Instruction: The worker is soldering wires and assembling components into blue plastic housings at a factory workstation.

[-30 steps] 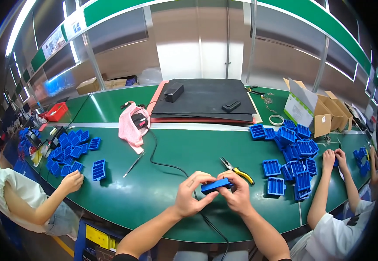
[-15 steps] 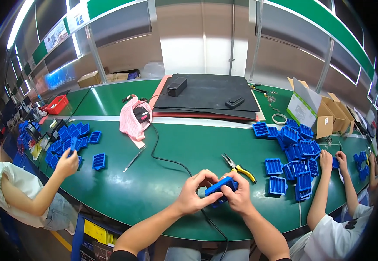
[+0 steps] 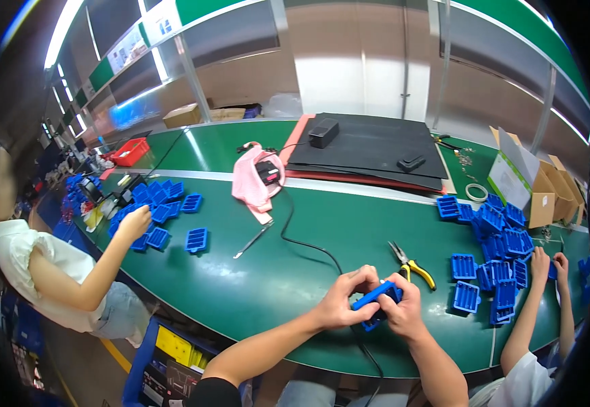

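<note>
Both my hands hold one blue slotted plastic tray (image 3: 377, 296) just above the front of the green table. On its left side, my left hand (image 3: 341, 302) grips it with thumb and fingers. My right hand (image 3: 407, 311) is closed around the other side, the thumb pressed against it. Fingers cover much of the tray, and it is tilted. Slightly beyond my right hand lie yellow-and-black pliers (image 3: 410, 266), jaws pointing away. A black cable (image 3: 319, 248) runs across the table and passes under my hands.
Blue trays are piled at right (image 3: 502, 247) and left (image 3: 162, 200). One co-worker's hand (image 3: 134, 222) is at the left pile; another's hands (image 3: 551, 266) work at right. Tweezers (image 3: 253, 241), a pink cloth (image 3: 254, 180), black sheets (image 3: 369, 149) and cardboard boxes (image 3: 546, 193) lie farther back.
My view has swung left, so the scene sits farther right in the picture. My hands keep hold of the tray. The left co-worker's hand no longer shows the raised blue tray.
</note>
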The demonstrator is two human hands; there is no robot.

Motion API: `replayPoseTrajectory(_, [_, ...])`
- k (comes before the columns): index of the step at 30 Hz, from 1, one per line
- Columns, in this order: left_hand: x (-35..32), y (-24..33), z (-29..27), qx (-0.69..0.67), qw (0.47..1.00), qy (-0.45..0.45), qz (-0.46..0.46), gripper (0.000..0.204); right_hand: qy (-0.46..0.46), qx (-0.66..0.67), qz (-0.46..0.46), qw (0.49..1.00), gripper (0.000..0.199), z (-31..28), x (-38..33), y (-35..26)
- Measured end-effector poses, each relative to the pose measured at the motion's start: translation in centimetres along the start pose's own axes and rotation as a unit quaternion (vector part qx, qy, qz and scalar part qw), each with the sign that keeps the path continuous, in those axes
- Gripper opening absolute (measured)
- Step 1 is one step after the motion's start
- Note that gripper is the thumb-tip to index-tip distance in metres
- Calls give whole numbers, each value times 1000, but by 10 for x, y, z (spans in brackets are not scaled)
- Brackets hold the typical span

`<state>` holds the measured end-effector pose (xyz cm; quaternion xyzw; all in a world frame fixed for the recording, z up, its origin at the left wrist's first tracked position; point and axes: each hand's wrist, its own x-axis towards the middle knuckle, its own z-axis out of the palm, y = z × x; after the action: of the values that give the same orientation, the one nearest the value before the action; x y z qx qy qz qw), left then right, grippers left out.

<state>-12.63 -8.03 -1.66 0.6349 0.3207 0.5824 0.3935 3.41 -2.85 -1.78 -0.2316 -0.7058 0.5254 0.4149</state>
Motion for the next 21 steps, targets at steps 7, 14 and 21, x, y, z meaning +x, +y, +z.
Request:
replayPoseTrajectory(7, [-4,-6,-1,-49,996,-10,-68,32,38,1,1,999,18,2,-2,10])
replayPoseTrajectory(14, [1,-15,2,21,1000,18,13,37,52,-32,14,998,51,-31,-20,92])
replayPoseTrajectory(21, [1,-19,4,11,999,35,-16,32,53,26,53,997,48,-35,-13,120])
